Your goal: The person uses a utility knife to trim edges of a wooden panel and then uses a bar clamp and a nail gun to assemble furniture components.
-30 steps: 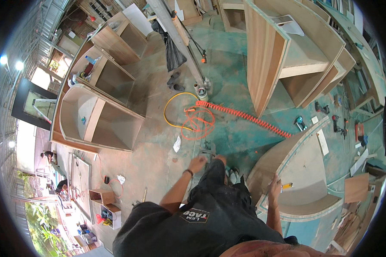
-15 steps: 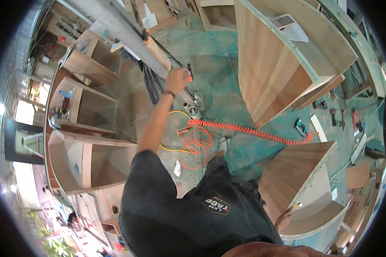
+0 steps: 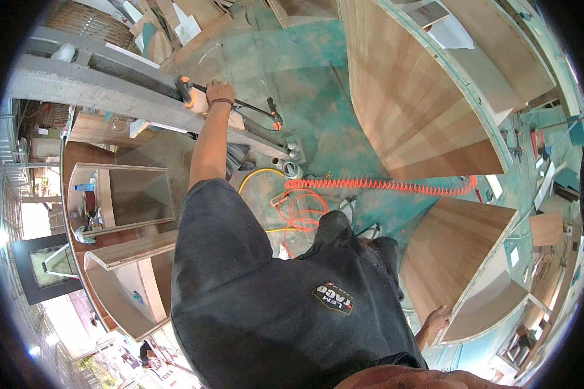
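My left arm (image 3: 209,139) reaches forward to a long grey beam. My left hand (image 3: 220,94) is closed over a pale wooden piece (image 3: 200,102) on that beam, beside a long black tool with orange parts (image 3: 274,117) at its ends. Which of these the fingers grip is hidden, and the tool's exact kind is unclear. At the lower right, my right hand (image 3: 437,319) is against the edge of a curved wooden cabinet (image 3: 457,253). Its fingers are bunched together; anything between them is too small to make out.
A coiled orange air hose (image 3: 383,187) crosses the green-stained floor, its loops near my feet. Close to the grey beam's (image 3: 110,87) lower end stands a small can (image 3: 292,170). Curved cabinets stand to the left (image 3: 130,256) and a large one (image 3: 428,97) to the far right.
My view has turned, so the beam now slants more sideways. My left hand has shifted along the wooden piece, away from the tool's near end. The yellow-and-white thing by my right hand no longer shows.
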